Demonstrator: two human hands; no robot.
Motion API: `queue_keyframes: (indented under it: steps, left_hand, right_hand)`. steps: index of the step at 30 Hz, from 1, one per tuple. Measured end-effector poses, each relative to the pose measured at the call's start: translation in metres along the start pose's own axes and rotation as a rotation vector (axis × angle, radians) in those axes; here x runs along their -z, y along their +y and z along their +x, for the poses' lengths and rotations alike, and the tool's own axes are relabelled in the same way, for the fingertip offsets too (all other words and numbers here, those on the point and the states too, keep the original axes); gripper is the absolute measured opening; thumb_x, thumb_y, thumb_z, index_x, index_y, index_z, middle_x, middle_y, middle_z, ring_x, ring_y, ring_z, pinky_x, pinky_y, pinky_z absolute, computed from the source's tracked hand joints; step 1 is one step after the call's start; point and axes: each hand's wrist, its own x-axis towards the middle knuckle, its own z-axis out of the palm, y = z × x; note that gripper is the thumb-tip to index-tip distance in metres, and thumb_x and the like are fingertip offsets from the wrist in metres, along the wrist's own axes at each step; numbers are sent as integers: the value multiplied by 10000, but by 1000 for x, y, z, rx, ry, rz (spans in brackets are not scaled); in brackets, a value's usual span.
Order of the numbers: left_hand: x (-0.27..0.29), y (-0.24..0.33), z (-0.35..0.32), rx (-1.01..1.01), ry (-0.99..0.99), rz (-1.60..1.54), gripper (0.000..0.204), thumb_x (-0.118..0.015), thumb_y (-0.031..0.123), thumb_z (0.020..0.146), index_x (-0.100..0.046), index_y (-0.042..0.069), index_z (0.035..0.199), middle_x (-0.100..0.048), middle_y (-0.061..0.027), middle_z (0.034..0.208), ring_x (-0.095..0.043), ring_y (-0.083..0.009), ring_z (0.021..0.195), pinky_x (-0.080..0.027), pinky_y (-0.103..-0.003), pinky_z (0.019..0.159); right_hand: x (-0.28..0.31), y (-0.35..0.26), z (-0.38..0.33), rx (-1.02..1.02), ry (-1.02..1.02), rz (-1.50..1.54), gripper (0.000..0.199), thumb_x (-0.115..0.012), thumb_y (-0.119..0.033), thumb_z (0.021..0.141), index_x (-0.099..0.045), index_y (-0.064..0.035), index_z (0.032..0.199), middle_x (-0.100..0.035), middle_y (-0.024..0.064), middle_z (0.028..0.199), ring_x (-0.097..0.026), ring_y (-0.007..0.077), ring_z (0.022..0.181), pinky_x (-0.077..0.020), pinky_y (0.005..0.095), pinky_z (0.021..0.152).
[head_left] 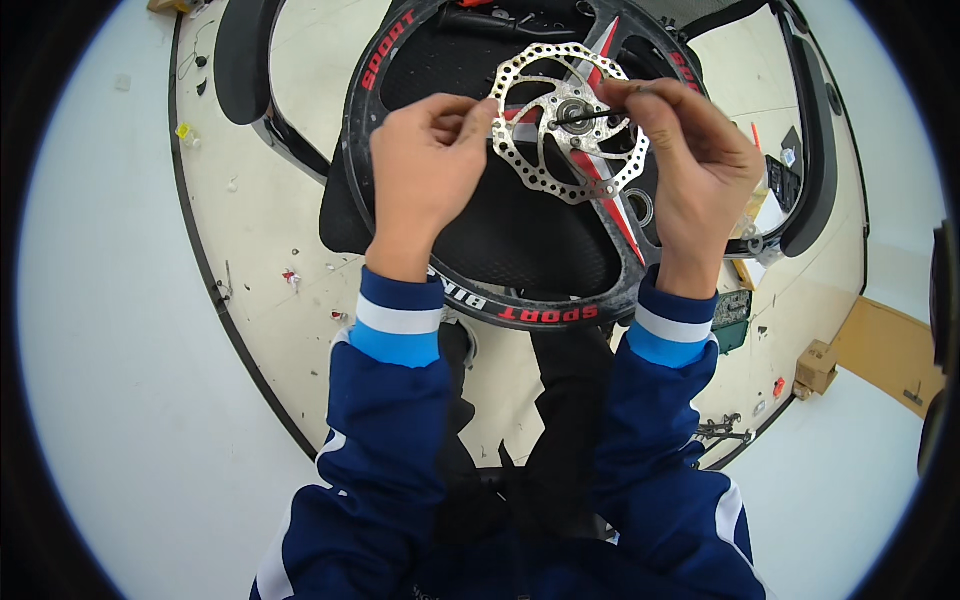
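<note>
A silver disc brake rotor [541, 183], pierced with many holes, lies over the hub of a black three-spoke bicycle wheel [361, 150]. The spokes carry red and pale grey patches. At the rotor's left edge, my left hand [425, 165] is closed, pinching the rim between thumb and finger. My right hand [695, 150] is closed around a thin black hex key [596, 117]. The key slants across the rotor's centre, its tip at a bolt hole left of the hub. Whether the tip sits inside a bolt is too small to tell.
The wheel rests on a black chair seat [480, 235] between a left armrest [245, 60] and a right armrest [815, 180]. A black tubular part [490, 22] lies at the seat's far side. A green case [733, 335] and a cardboard box [817, 366] stand on the floor at right.
</note>
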Motion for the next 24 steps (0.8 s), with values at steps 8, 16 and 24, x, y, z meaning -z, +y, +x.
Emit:
queue_keyframes:
  steps: [8,16,24]
  left_hand:
    - [-6,-2,4,148,-231,8,322,-632,274,979,-669,-27,870,-609,-15,617,-575,-74,538,-437,-238,494]
    - [-18,-7,18,-1,-122,-34,297,-637,204,943,-630,-62,810,-547,-72,554,-472,-123,513,-395,-324,523]
    - [6,34,32,-206,-129,-145,259,-701,258,929,-706,0,955,-648,-15,686,-590,-119,589,-485,-253,583]
  right_hand:
    - [63,26,-3,-477,264,-237,315,-668,-277,962,-627,28,1031,-509,-3,663,-520,103,576,-459,248,553]
    - [40,39,-12,-601,-97,-625,445,-736,-336,867,-698,103,929,-655,120,674,-574,139,607,-458,308,580]
    - [41,9,6,-258,-11,-450,343,-737,-308,922,-682,-3,1068,-557,-33,722,-424,31,580,-300,184,502]
